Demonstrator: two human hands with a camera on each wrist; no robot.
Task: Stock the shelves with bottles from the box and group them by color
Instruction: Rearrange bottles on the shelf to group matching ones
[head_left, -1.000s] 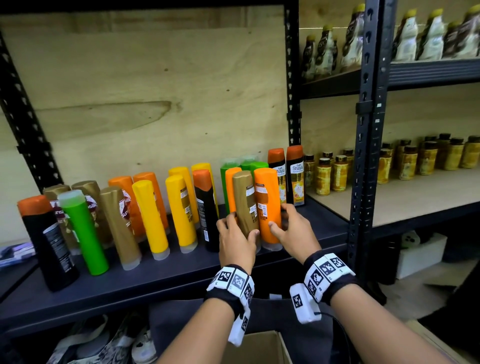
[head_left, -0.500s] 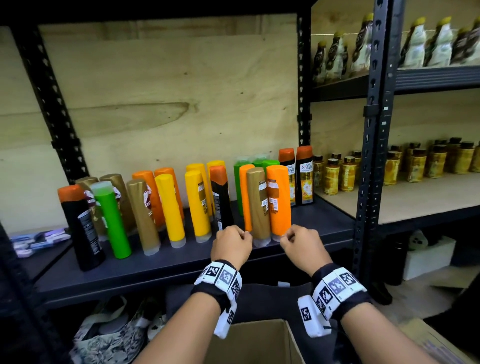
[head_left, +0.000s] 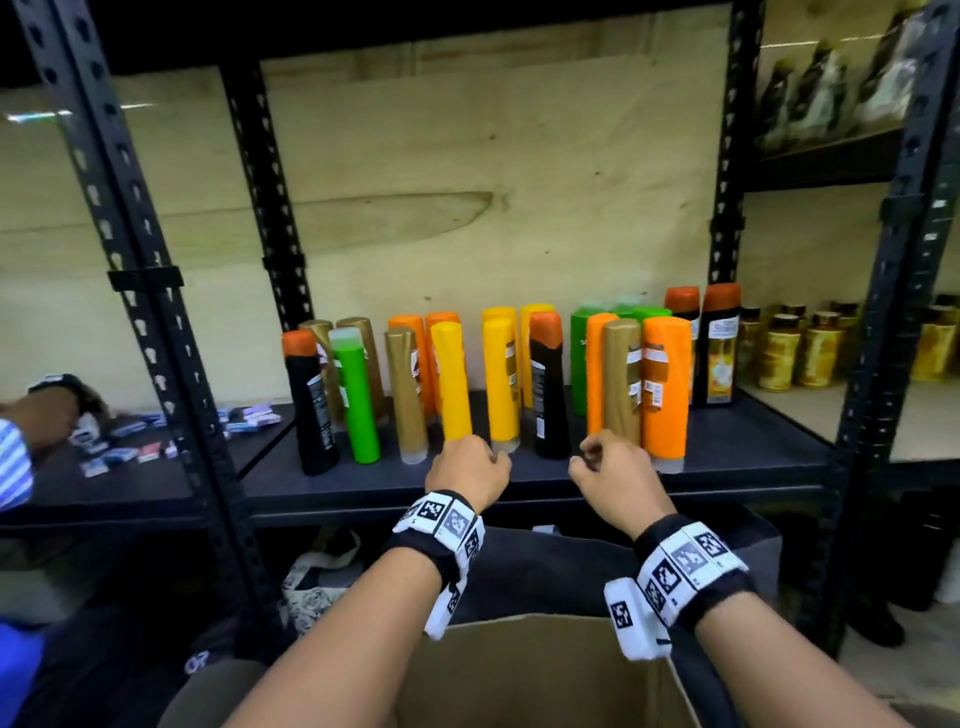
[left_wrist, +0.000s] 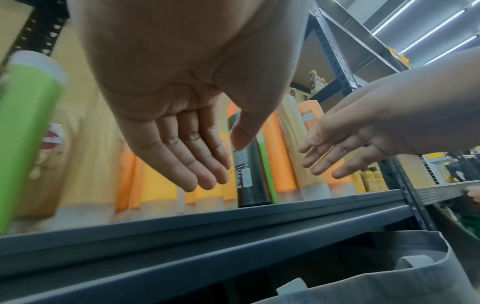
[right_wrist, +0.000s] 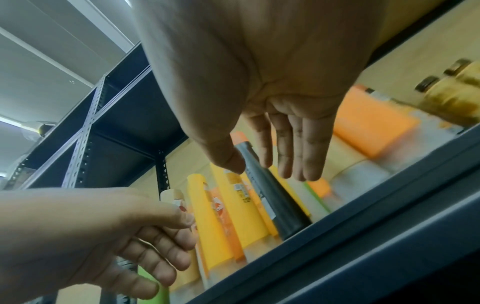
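Observation:
Several bottles stand in a row on the dark shelf (head_left: 737, 457): black ones with orange caps (head_left: 548, 384), green (head_left: 356, 405), gold (head_left: 621, 379), yellow (head_left: 452, 379) and orange (head_left: 665, 384). My left hand (head_left: 467, 467) hovers at the shelf's front edge before the yellow bottles, its fingers relaxed and holding nothing (left_wrist: 221, 162). My right hand (head_left: 608, 467) hovers just before the gold and orange bottles, also empty with loose fingers (right_wrist: 265, 168). The two hands are a short way apart. The cardboard box (head_left: 519, 670) sits below my forearms; its inside is hidden.
Black perforated posts (head_left: 156, 312) (head_left: 878, 291) flank the bay. Gold jars (head_left: 789, 353) fill the shelf to the right. On the left shelf another person's hand (head_left: 47, 410) rests among small packets (head_left: 130, 447). A grey bag (head_left: 519, 566) lies under the shelf.
Both hands let go of the gold and orange bottles and drew back to the shelf's front edge. My view has swung left, bringing in the left shelf.

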